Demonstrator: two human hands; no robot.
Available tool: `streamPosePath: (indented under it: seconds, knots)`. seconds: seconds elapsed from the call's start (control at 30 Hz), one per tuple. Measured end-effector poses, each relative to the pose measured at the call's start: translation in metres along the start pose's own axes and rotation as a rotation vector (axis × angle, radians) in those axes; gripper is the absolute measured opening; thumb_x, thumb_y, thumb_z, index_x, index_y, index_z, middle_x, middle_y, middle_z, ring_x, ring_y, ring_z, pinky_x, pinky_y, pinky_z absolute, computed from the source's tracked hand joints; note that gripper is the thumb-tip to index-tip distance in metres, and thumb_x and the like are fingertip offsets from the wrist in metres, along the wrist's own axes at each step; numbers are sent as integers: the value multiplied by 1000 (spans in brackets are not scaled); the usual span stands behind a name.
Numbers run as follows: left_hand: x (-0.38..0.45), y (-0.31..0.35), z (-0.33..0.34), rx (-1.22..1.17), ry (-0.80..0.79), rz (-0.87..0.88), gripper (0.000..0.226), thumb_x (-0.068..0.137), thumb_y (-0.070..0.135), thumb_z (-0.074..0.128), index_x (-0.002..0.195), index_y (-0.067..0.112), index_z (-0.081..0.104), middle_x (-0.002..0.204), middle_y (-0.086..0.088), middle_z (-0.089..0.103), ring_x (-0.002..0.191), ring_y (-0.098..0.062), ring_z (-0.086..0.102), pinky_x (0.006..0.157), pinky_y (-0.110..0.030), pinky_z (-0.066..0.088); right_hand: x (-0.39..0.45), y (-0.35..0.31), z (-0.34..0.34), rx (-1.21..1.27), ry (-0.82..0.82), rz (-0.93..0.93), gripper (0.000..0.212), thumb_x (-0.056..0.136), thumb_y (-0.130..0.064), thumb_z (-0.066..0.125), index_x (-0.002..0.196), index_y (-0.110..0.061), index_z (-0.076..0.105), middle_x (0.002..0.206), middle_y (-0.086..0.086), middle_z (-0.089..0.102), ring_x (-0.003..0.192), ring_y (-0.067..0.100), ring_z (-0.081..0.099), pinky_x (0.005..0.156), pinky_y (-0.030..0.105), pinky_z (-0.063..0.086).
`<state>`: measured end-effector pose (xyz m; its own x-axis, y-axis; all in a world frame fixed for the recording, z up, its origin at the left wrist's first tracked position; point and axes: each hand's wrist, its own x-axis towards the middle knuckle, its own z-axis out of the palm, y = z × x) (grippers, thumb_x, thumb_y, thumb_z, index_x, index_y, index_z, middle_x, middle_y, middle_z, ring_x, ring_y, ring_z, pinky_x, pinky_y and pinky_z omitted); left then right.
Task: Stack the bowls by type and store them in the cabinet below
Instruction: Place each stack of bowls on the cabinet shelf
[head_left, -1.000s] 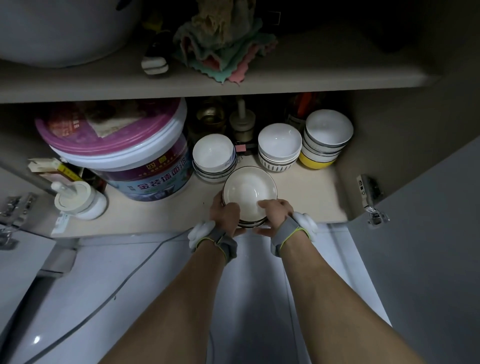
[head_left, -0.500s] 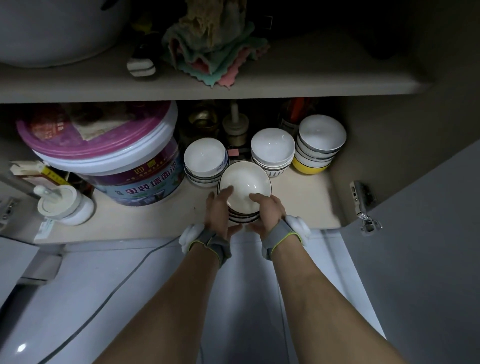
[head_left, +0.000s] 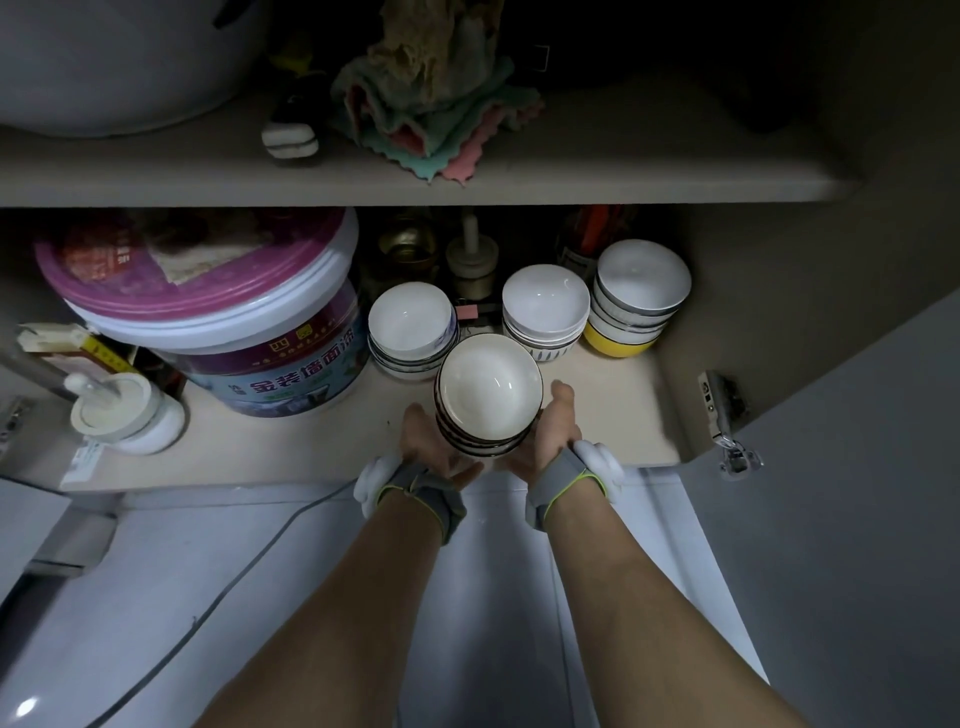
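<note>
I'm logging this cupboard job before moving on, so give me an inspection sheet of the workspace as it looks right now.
Surface: pale lower shelf of an open cabinet, dimly lit.
Job's things: dark-rimmed bowl stack held at the shelf front; three more bowl stacks behind it, left stack, middle stack, and right stack with a yellow bowl at the bottom.
Clutter: big paint bucket with pink lid, white jar, bottles at the back, cloths on the upper shelf.
Grippers: left hand and right hand cup the held stack from either side; both wrists wear straps.
Cables: one grey cable across the floor.
Surroundings: open door on the right, hinge.
</note>
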<state>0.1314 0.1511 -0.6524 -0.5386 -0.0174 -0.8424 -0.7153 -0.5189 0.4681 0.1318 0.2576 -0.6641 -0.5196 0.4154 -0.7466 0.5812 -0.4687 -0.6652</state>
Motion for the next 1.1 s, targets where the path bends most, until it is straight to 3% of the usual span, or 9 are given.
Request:
streamPosePath:
  seconds: [0.07,0.17,0.27,0.33,0.47,0.63,0.77,0.9,1.1]
  knots:
    - [-2,-4,-1,-67,34,4,37,97,39,32,115,12,49,109,-14,53,99,-31,54,86,-42,45,-3,-2,-4,3,27,34,50,80,-58,36,74,-15,60,78,8,64,99,35,64,97,50,49]
    - [-3,-6,2,-144,58,32,35,98,33,35,117,7,49,112,-15,52,110,-34,56,83,-42,49,0,-3,-7,39,35,85,51,90,-51,37,75,-9,62,82,14,67,92,36,65,91,55,51]
    - [-1,-3,3,-159,72,46,26,99,31,35,108,9,45,115,-14,51,114,-35,54,94,-45,49,3,-1,-6,73,23,97,55,85,-55,39,78,-6,63,83,15,68,84,36,66,82,55,54]
    - [2,-3,3,-134,66,46,28,99,35,34,108,10,44,120,-13,52,115,-36,54,101,-48,45,4,-2,-5,116,17,103,51,85,-54,42,75,-8,62,74,11,63,73,31,62,74,42,54]
    - [6,1,2,-98,36,28,50,97,42,37,122,2,51,127,-25,53,107,-36,57,98,-42,47,4,-6,0,120,-4,56,47,84,-52,50,82,-7,64,87,11,69,95,34,66,94,49,51]
    - [8,-2,3,-35,-7,18,57,95,47,36,129,4,50,130,-24,52,113,-35,52,99,-42,45,5,-7,3,87,-48,7,44,77,-55,56,84,-12,66,100,10,72,97,30,66,96,44,51]
    - [10,-3,5,-39,-40,-11,58,95,49,34,131,5,47,134,-24,49,125,-37,48,98,-42,43,3,-8,9,100,-76,-15,78,64,-65,56,121,-12,63,122,10,66,111,30,61,104,43,45]
    - [13,-3,6,-70,-61,5,56,95,49,35,131,8,47,135,-22,49,125,-36,48,95,-43,43,4,-9,7,113,-103,-22,59,83,-57,56,121,-12,63,119,8,66,109,28,63,102,44,47]
    - [17,2,8,-32,-76,26,54,95,49,34,133,12,47,135,-18,48,127,-33,46,94,-42,43,10,-9,7,132,-143,-30,51,87,-54,55,120,-15,61,122,6,65,115,25,61,106,42,44]
